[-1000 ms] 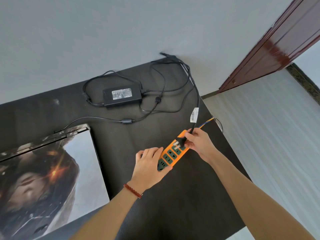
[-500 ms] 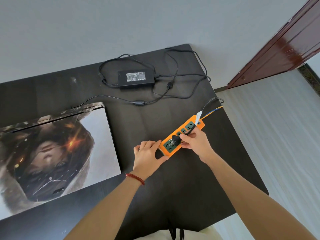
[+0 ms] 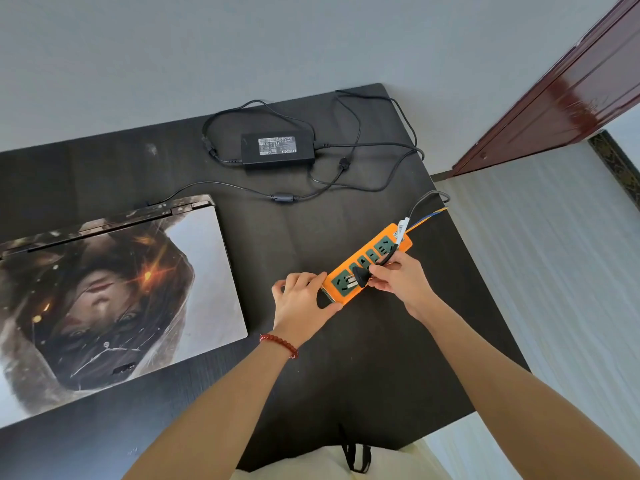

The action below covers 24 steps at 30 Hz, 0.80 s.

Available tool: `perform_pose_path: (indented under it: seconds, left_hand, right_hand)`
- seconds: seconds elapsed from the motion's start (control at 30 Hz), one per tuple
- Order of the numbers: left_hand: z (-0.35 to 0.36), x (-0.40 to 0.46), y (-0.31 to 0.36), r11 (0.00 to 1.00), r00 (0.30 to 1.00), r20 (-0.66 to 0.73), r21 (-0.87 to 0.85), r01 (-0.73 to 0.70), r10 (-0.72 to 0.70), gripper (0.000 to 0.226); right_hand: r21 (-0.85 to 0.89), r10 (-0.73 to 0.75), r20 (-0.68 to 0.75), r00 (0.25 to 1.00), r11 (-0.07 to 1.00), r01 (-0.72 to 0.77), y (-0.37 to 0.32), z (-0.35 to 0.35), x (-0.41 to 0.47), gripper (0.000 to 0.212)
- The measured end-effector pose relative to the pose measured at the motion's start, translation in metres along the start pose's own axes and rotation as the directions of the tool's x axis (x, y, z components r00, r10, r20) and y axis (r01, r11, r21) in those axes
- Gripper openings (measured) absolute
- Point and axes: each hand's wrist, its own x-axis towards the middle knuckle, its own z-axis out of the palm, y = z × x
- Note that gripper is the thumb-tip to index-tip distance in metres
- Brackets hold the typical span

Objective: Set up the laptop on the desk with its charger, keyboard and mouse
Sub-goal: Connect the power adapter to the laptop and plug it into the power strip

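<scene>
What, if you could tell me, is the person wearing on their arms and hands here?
Both forearms are bare, with no sleeves in view. The left hand has a thin bracelet of small red beads around its wrist. The right hand and its wrist carry nothing: no watch, ring or glove shows on either hand.

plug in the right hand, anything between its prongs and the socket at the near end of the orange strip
Nothing visible. The plug, pinched by the right hand, has its prongs right at the nearest socket of the orange power strip, which looks empty. The left hand grips only the strip's near end, beside that socket.
</scene>
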Motion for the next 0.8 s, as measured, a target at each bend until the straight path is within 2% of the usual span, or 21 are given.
perform_pose_path:
  seconds: [0.1,0.4,0.53,0.7,0.8]
  left_hand:
    - [0.001,-0.001,0.000,1.000,1.000,0.009,0.001,0.008,-0.008,0.062]
    - [0.002,-0.001,0.001,1.000,1.000,-0.003,0.000,0.012,-0.012,0.061]
    - [0.003,0.000,0.000,1.000,1.000,-0.005,0.003,0.010,-0.010,0.061]
    - [0.003,0.000,0.001,1.000,1.000,-0.005,0.003,0.013,-0.013,0.060]
    - [0.003,0.000,0.001,1.000,1.000,0.002,0.007,0.013,-0.013,0.060]
  right_hand:
    - [-0.005,-0.014,-0.023,1.000,1.000,0.014,-0.001,0.002,0.000,0.022]
    - [-0.163,-0.072,-0.024,0.997,0.984,0.068,-0.005,0.003,0.000,0.022]
    - [-0.164,-0.054,-0.022,0.998,0.985,0.050,-0.005,0.005,-0.002,0.021]
    - [-0.219,-0.078,-0.071,0.994,0.974,0.061,-0.006,0.013,-0.003,0.018]
    - [-0.256,-0.107,-0.046,0.993,0.962,0.092,-0.008,0.011,-0.004,0.017]
